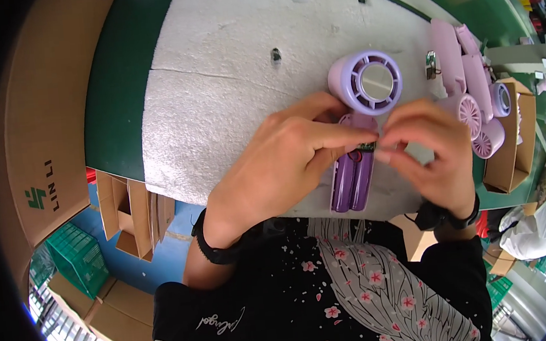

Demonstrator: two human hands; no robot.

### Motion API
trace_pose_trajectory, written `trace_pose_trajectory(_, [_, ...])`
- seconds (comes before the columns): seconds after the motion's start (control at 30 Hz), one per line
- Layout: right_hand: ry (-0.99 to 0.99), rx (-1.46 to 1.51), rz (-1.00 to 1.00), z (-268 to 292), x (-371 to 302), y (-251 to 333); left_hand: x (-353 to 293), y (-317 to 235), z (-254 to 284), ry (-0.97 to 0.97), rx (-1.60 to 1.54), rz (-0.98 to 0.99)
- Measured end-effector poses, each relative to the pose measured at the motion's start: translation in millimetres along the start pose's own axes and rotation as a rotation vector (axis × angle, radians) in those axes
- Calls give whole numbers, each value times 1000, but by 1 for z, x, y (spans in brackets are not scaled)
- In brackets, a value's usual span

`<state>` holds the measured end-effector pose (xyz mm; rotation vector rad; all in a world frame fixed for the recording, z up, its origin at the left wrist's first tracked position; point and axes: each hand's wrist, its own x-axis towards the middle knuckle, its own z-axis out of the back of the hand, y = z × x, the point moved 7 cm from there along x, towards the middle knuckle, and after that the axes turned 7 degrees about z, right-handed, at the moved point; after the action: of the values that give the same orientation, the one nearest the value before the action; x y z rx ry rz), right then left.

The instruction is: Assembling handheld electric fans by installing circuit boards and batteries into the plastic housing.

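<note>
A lilac handheld fan [340,87] lies on the white foam sheet [212,65], its round head away from me. Its handle is open toward me and shows two purple battery cells [354,181] side by side. Above the cells is a small green circuit board [366,147] with a red wire beside it. My left hand [269,164] is closed on the fan from the left, its index finger on the board. My right hand [436,146] is pinched at the board's right edge; whatever its fingertips hold is hidden.
Several pink and lilac fan parts [450,57] lie at the right beside an open cardboard box [517,142]. A small dark part [276,56] sits on the foam. A large carton [48,125] stands at the left, above a green crate [76,259]. Another person [531,229] is at far right.
</note>
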<state>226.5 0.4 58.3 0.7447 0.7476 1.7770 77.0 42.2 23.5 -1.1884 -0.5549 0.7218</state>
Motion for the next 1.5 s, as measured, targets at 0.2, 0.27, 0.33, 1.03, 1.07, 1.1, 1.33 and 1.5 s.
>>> trace_pose_trajectory(0.2, [33,-194,233,-29,-13,19,-6,7,-1,-6,14,-23])
trace_pose_trajectory(0.27, [31,-247,286,-31,-17,22,-7,8,-2,11,28,-8])
trace_pose_trajectory(0.33, [71,-303,343,-36,-21,24,-6,8,-4,16,35,-13])
trace_pose_trajectory(1.03, [37,-633,37,-20,67,-9,-18,25,1,-267,-42,-86])
trace_pose_trajectory(1.07, [28,-627,19,-11,82,-20,-17,24,1,-262,-36,-102])
trace_pose_trajectory(1.1, [24,-660,27,-1,95,-39,-16,23,2,-257,-30,-117])
trace_pose_trajectory(1.33, [240,-791,-311,62,191,-139,-19,27,-3,-204,-34,-153])
trace_pose_trajectory(1.5, [92,-906,22,122,203,-204,-25,29,-13,-224,-59,-192])
